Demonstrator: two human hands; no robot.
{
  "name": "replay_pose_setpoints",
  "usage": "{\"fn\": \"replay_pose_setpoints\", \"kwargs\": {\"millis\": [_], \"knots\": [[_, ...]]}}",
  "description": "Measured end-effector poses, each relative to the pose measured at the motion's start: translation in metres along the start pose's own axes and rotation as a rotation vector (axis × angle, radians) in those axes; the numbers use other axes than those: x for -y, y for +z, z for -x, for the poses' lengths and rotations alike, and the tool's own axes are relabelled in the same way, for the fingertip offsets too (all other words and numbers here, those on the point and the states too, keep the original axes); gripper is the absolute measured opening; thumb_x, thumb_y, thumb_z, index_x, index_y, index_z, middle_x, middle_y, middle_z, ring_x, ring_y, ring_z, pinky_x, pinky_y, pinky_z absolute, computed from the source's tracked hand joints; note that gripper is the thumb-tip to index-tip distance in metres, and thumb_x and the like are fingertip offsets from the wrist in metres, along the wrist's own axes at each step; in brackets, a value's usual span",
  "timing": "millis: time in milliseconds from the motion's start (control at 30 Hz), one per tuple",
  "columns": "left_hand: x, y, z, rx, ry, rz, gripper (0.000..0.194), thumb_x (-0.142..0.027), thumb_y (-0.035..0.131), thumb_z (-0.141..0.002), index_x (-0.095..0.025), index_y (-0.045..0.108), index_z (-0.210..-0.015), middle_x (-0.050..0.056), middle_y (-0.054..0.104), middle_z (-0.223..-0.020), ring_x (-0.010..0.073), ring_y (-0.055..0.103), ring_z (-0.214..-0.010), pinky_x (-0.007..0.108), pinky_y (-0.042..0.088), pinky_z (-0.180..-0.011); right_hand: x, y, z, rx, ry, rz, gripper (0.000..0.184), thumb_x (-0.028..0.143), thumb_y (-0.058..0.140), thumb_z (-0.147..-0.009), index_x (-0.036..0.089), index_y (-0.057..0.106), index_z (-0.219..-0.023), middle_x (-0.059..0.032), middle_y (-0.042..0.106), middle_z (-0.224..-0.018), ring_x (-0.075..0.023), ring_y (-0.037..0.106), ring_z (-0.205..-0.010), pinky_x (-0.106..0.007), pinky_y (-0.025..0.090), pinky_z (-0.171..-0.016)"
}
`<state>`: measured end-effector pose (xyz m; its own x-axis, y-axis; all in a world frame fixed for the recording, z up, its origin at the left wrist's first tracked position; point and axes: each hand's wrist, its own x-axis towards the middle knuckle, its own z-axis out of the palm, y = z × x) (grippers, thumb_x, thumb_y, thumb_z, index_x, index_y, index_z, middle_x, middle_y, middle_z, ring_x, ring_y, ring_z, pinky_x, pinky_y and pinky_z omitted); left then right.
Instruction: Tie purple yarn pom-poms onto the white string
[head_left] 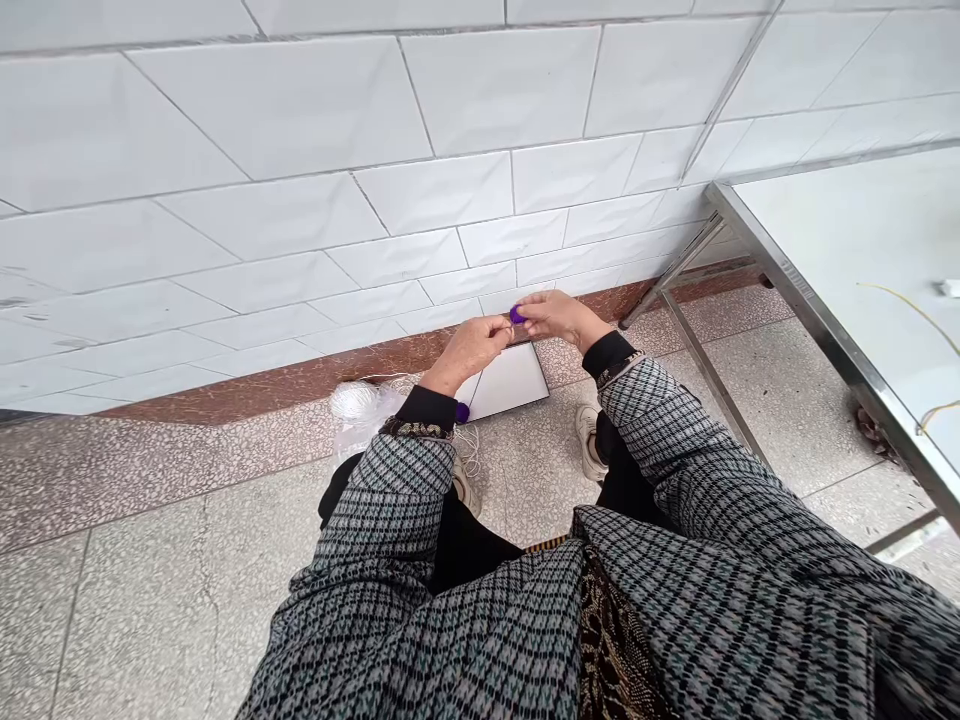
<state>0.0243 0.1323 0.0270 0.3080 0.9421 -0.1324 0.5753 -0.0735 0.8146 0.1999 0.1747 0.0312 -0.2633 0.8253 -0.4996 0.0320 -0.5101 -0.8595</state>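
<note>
Between the fingers of my right hand (559, 315) is a small purple yarn ball or knitted piece (517, 314); which of the two, I cannot tell. My left hand (474, 350) is closed right beside it, thumb and finger pinched at its edge on what looks like purple yarn. A thin dark strand runs down from my left hand to a second purple ball (463, 411) by my left cuff. Below both hands a shallow white box (514, 382) with a dark rim lies on the floor.
White yarn (355, 400) in a clear plastic bag lies left of the box, with loose white strands (471, 450) near my left shoe. A tiled wall (420, 200) rises in front. At right stands a metal-framed table (825, 330) with yellow cord (919, 312) on top.
</note>
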Motion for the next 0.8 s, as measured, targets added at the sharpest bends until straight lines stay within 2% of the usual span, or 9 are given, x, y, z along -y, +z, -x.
{"fn": "replay_pose_setpoints", "kwargs": {"millis": [100, 200, 333, 467, 567, 633, 700, 800], "knots": [[0.000, 0.003, 0.000, 0.075, 0.002, 0.036, 0.016, -0.026, 0.053, -0.085, -0.020, 0.061, -0.072, -0.001, 0.057, -0.064, 0.0157, 0.054, -0.063, 0.029, 0.042, -0.068, 0.005, -0.004, 0.000, -0.047, -0.038, -0.261, 0.022, -0.004, 0.062, -0.097, 0.011, 0.063, -0.080, 0.0009, 0.066, -0.065, -0.0048, 0.060, -0.054, -0.012, 0.056, -0.058], [0.006, 0.006, -0.004, 0.144, -0.008, 0.034, 0.014, -0.025, 0.054, -0.083, -0.020, 0.062, -0.072, 0.000, 0.060, -0.067, 0.0160, 0.056, -0.065, 0.030, 0.044, -0.069, 0.008, -0.006, 0.004, -0.004, -0.053, -0.275, 0.021, -0.001, 0.059, -0.100, 0.011, 0.062, -0.083, 0.0001, 0.066, -0.066, -0.0055, 0.061, -0.054, -0.012, 0.055, -0.057], [0.014, 0.006, -0.009, 0.121, -0.036, 0.024, 0.013, -0.027, 0.058, -0.082, -0.019, 0.066, -0.074, 0.001, 0.063, -0.069, 0.0165, 0.057, -0.065, 0.030, 0.043, -0.069, 0.011, -0.006, 0.014, 0.193, -0.047, -0.017, 0.016, -0.001, 0.062, -0.096, 0.013, 0.062, -0.088, 0.0028, 0.062, -0.060, -0.0074, 0.054, -0.047, -0.015, 0.046, -0.045], [0.015, 0.003, -0.009, 0.075, -0.066, -0.047, 0.021, -0.033, 0.059, -0.083, -0.019, 0.067, -0.072, 0.001, 0.062, -0.065, 0.0168, 0.053, -0.064, 0.030, 0.038, -0.064, 0.006, -0.001, 0.019, 0.338, -0.055, 0.368, 0.024, -0.008, 0.068, -0.087, 0.014, 0.060, -0.081, 0.0045, 0.060, -0.059, -0.0062, 0.050, -0.047, -0.015, 0.042, -0.045], [0.013, 0.001, -0.009, 0.062, -0.082, -0.094, 0.020, -0.030, 0.055, -0.082, -0.019, 0.063, -0.067, 0.000, 0.060, -0.063, 0.0163, 0.051, -0.062, 0.030, 0.035, -0.062, 0.001, 0.003, 0.014, 0.266, -0.041, 0.656, 0.027, -0.008, 0.073, -0.083, 0.014, 0.059, -0.076, 0.0041, 0.060, -0.059, -0.0065, 0.050, -0.047, -0.018, 0.040, -0.043], [0.012, 0.001, -0.008, 0.051, -0.084, -0.088, 0.019, -0.029, 0.054, -0.081, -0.019, 0.062, -0.067, 0.000, 0.060, -0.064, 0.0166, 0.051, -0.062, 0.031, 0.035, -0.062, -0.002, 0.005, 0.008, 0.165, -0.043, 0.685, 0.026, -0.009, 0.073, -0.081, 0.014, 0.062, -0.076, 0.0041, 0.059, -0.058, -0.0067, 0.049, -0.047, -0.018, 0.040, -0.043], [0.011, 0.001, -0.007, 0.030, -0.070, -0.054, 0.018, -0.029, 0.054, -0.081, -0.020, 0.062, -0.068, 0.000, 0.059, -0.064, 0.0169, 0.053, -0.063, 0.031, 0.037, -0.063, -0.003, 0.005, 0.002, 0.061, -0.041, 0.542, 0.024, -0.010, 0.069, -0.085, 0.013, 0.065, -0.078, 0.0039, 0.059, -0.057, -0.0069, 0.050, -0.047, -0.018, 0.043, -0.045], [0.010, 0.003, -0.006, 0.021, -0.027, 0.013, 0.017, -0.028, 0.052, -0.082, -0.020, 0.062, -0.071, -0.001, 0.058, -0.063, 0.0164, 0.054, -0.063, 0.030, 0.041, -0.067, 0.000, 0.003, -0.003, -0.087, -0.034, 0.187, 0.024, -0.007, 0.061, -0.094, 0.012, 0.064, -0.080, 0.0026, 0.060, -0.056, -0.0070, 0.054, -0.048, -0.016, 0.049, -0.050]]}}
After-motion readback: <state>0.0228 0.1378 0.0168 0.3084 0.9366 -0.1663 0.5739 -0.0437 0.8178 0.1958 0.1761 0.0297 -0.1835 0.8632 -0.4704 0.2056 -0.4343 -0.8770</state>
